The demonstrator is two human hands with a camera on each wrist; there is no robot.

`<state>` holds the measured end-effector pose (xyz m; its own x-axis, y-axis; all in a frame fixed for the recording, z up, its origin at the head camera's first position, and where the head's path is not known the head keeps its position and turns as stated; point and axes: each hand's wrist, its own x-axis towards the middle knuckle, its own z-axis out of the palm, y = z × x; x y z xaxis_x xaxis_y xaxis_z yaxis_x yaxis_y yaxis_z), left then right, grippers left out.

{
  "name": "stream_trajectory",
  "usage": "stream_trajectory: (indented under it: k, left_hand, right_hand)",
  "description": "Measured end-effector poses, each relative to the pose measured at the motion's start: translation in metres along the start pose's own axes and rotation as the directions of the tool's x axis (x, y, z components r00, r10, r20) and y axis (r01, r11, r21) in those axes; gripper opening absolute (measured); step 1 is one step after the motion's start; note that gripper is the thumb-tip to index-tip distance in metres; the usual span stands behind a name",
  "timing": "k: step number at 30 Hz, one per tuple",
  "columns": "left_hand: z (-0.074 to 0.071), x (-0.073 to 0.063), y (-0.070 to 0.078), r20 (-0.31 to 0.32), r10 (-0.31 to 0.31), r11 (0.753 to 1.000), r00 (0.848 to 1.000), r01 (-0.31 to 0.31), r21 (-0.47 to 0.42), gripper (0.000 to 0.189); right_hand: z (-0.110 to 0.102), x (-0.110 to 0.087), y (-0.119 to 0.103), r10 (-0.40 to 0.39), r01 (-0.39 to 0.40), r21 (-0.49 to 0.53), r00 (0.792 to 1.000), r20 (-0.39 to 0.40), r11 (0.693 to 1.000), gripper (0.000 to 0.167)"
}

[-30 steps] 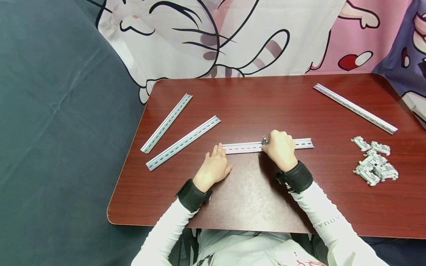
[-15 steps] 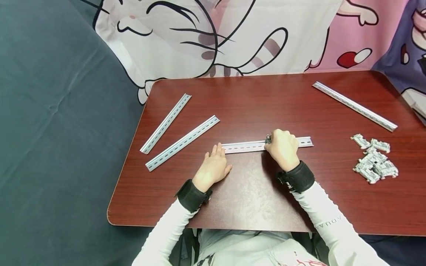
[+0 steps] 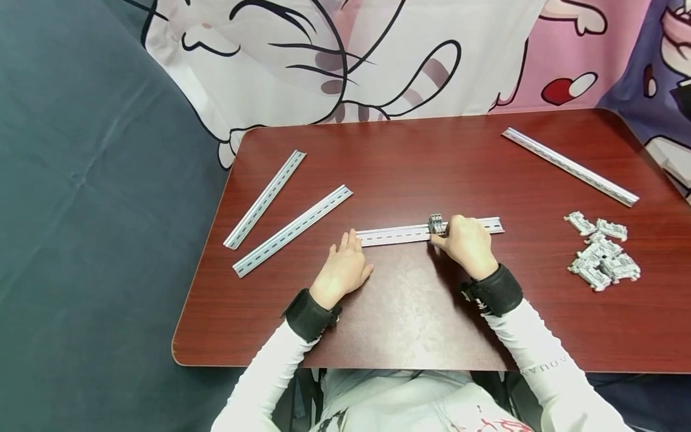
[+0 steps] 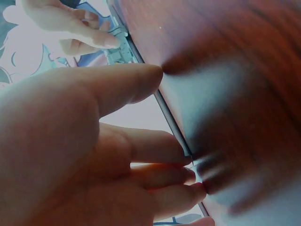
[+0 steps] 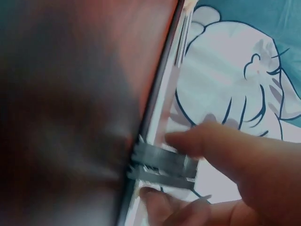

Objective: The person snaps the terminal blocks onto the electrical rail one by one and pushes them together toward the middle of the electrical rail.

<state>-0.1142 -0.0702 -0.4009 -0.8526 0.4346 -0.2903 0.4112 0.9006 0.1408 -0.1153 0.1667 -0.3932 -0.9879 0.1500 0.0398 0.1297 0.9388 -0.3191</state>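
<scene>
A slotted metal DIN rail lies crosswise before me on the table. My left hand rests flat at its left end, fingers straight and fingertips on the rail, thumb out to the side. Small grey terminal blocks stand side by side on the rail, right of its middle. My right hand is at them, thumb on one side and curled fingers on the other. In the right wrist view the blocks show between the thumb and fingers. The rail continues to the right past this hand.
Two more DIN rails, one further left and one nearer, lie slanted at left. Another rail lies at the back right. A pile of loose terminal blocks sits at right. A cartoon-printed cloth hangs behind the table.
My right hand has shifted to the right along the rail, and more of the blocks shows at its left. The left hand stays at the rail's left end. The head view has drifted slightly.
</scene>
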Motion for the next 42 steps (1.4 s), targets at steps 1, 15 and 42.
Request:
stream_trajectory:
  k: [1, 15, 42]
  left_hand:
    - [0.0, 0.0, 0.0, -0.003, 0.0, 1.0, 1.0, 0.0, 0.003, 0.066]
    - [-0.006, 0.004, 0.002, 0.056, -0.013, 0.999, 0.998, 0.011, 0.034, 0.069]
    - [-0.006, 0.019, 0.029, 0.196, 0.016, 0.995, 0.981, -0.035, 0.091, 0.095]
  right_hand:
    - [0.001, 0.001, 0.0, -0.021, 0.02, 0.011, 1.0, 0.011, 1.0, 0.041]
    - [0.012, 0.003, -0.012, -0.09, 0.09, 0.03, 0.996, -0.005, 0.995, 0.034]
    - [-0.013, -0.008, 0.093, -0.424, 0.44, 0.035, 0.835, 0.351, 0.897, 0.082]
